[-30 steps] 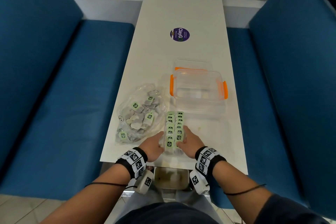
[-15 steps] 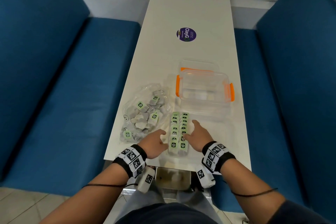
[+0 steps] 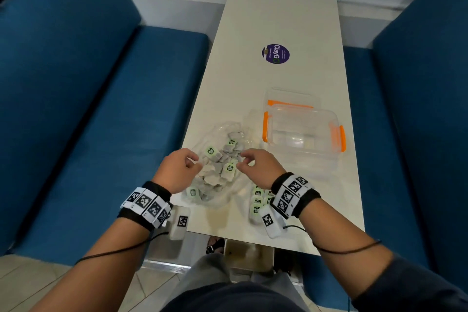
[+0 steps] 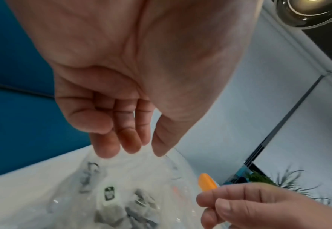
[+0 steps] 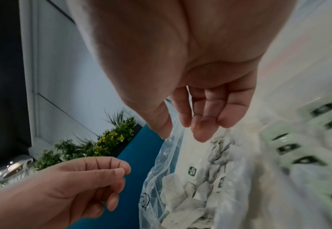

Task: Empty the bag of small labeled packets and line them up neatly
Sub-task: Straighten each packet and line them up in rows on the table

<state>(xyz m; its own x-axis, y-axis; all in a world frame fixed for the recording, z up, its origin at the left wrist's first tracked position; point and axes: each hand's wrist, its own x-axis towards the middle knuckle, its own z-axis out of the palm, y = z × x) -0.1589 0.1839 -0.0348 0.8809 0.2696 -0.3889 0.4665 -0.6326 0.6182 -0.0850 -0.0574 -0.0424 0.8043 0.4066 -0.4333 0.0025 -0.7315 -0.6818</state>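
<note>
A clear plastic bag (image 3: 222, 192) holding several small grey packets with green labels (image 3: 211, 151) lies on the white table (image 3: 278, 12) near its left front. My left hand (image 3: 192, 162) and right hand (image 3: 240, 161) hover over the bag's top with loosely curled fingers. In the left wrist view the left hand (image 4: 135, 151) holds nothing, its tips just above the plastic (image 4: 63, 193). The right hand (image 5: 180, 134) has the bag's rim (image 5: 173, 148) rising between thumb and fingers, which stand apart. A double row of lined-up packets (image 3: 256, 201) lies beside the bag, partly hidden by my right wrist.
A clear box with orange latches (image 3: 304, 132) stands right of the bag, its lid (image 3: 291, 99) lying behind it. A purple round sticker (image 3: 275, 53) sits further back. Blue benches (image 3: 101, 114) (image 3: 417, 114) flank the narrow table.
Both hands left the double row of packets and moved forward and left to the bag. The row stays where it was.
</note>
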